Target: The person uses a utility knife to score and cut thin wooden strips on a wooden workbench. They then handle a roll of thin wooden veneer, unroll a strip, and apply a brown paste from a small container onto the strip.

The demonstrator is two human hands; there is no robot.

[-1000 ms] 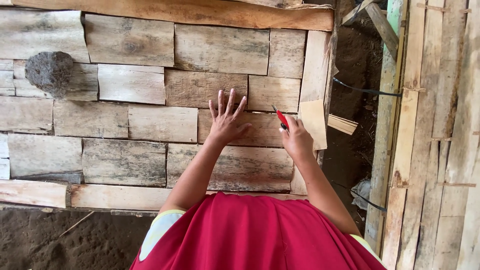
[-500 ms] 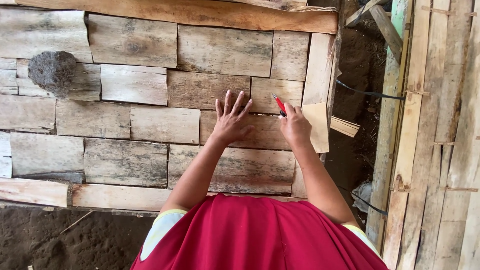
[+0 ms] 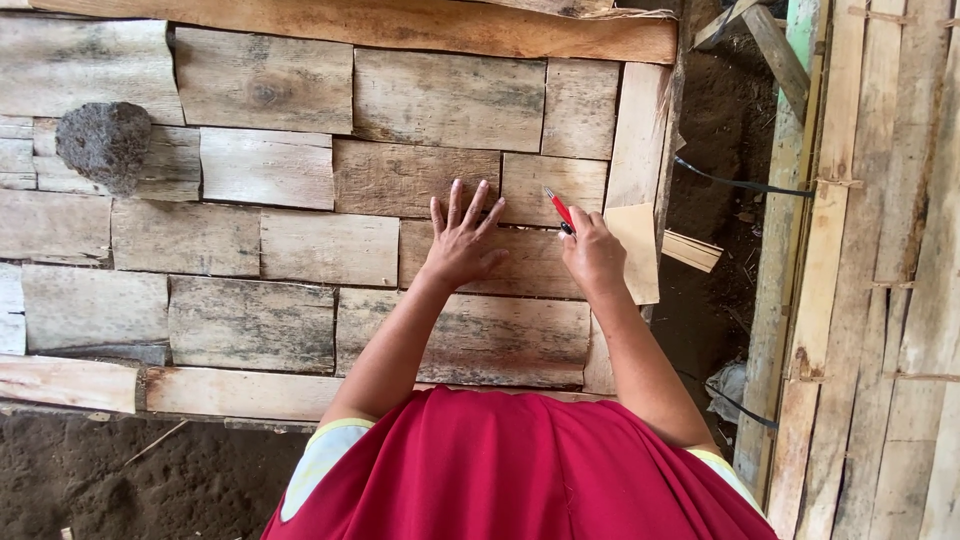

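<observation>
Upper left: a dark rough stone (image 3: 103,143) rests on the weathered plank panel (image 3: 250,240).
Centre: the left hand (image 3: 462,240) lies flat on the planks, fingers spread apart.
Right of centre: the right hand (image 3: 594,255) is clenched around a red pen (image 3: 558,208), tip up, beside a pale wood piece (image 3: 640,250).
Far right: upright slat wall (image 3: 870,300).

No packages, labels, signs or screens anywhere in view, near or far, left or right.
</observation>
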